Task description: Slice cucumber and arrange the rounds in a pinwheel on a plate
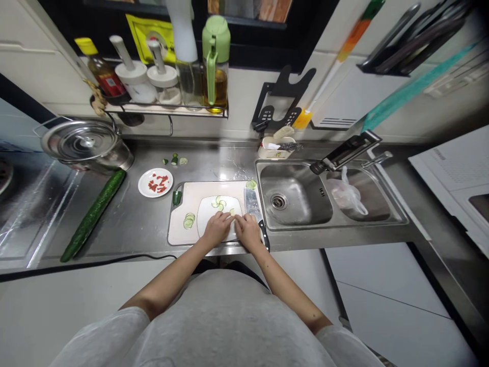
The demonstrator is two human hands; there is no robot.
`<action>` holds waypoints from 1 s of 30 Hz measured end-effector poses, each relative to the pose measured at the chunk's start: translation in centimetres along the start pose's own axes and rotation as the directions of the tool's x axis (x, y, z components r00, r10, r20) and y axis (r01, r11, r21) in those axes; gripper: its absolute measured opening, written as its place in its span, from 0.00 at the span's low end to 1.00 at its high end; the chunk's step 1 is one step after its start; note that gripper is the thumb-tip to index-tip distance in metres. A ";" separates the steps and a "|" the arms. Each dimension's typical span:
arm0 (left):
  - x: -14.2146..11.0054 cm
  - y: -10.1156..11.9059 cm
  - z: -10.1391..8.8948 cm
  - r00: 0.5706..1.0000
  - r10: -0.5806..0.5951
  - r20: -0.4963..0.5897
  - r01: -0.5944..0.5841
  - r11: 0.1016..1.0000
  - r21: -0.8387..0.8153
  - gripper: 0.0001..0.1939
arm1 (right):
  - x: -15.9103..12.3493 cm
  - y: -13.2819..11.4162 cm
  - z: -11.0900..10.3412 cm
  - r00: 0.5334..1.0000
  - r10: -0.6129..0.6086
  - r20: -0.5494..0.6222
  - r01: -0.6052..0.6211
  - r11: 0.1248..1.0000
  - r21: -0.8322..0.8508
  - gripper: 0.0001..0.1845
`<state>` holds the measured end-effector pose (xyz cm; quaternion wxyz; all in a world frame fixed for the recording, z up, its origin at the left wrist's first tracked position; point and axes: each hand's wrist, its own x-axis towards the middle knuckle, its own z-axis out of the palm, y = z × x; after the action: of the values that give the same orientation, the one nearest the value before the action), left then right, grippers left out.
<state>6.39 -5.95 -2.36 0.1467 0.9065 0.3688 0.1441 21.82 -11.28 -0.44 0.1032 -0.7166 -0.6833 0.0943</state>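
A pale cutting board point(179, 232) lies on the steel counter with a white plate point(206, 209) on it. Cucumber slices point(219, 203) sit on the plate, and a small stack of slices point(188, 220) lies on the board to its left. My left hand point(217, 228) and my right hand point(248, 231) rest together over the near edge of the plate, fingers curled and meeting at the middle. What they pinch is hidden. A cleaver point(252, 200) with a black handle lies on the board just right of my right hand.
A whole cucumber point(94, 214) lies slantwise at the left, beside a lidded steel pot point(82, 143). A small plate of red chilli pieces point(155, 182) sits behind the board. The sink point(294, 196) with a tap and a plastic bag point(347, 196) is at the right. Bottles stand on a rack behind.
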 end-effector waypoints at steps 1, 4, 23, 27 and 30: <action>-0.1 0.1 -0.2 1.000 -0.005 -0.008 0.005 1.000 -0.002 0.18 | 0.0 0.2 0.0 1.000 0.008 -0.021 -0.007 0.999 0.032 0.19; -0.6 0.5 -1.0 0.998 -0.032 -0.059 0.031 0.999 -0.019 0.17 | 0.2 0.9 -0.3 0.992 0.057 -0.116 -0.038 0.987 0.159 0.20; -10.3 -5.7 -5.3 0.646 -0.738 -0.195 0.745 0.666 -0.051 0.13 | -0.4 5.5 -3.0 0.939 0.212 -0.272 -0.151 0.962 0.226 0.16; -9.5 -5.5 -5.3 0.565 -0.813 -0.142 0.816 0.576 -0.054 0.16 | -0.4 4.8 -2.7 0.933 0.288 -0.215 -0.242 0.946 0.215 0.15; -8.8 -5.3 -5.2 0.549 -0.829 -0.109 0.830 0.556 -0.043 0.17 | -0.4 4.4 -2.8 0.952 0.273 -0.139 -0.246 0.951 0.186 0.20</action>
<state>-4.84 -7.77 -0.94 0.1692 0.6166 0.7612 0.1082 26.83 -11.89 1.03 0.2046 -0.7946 -0.5619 0.1049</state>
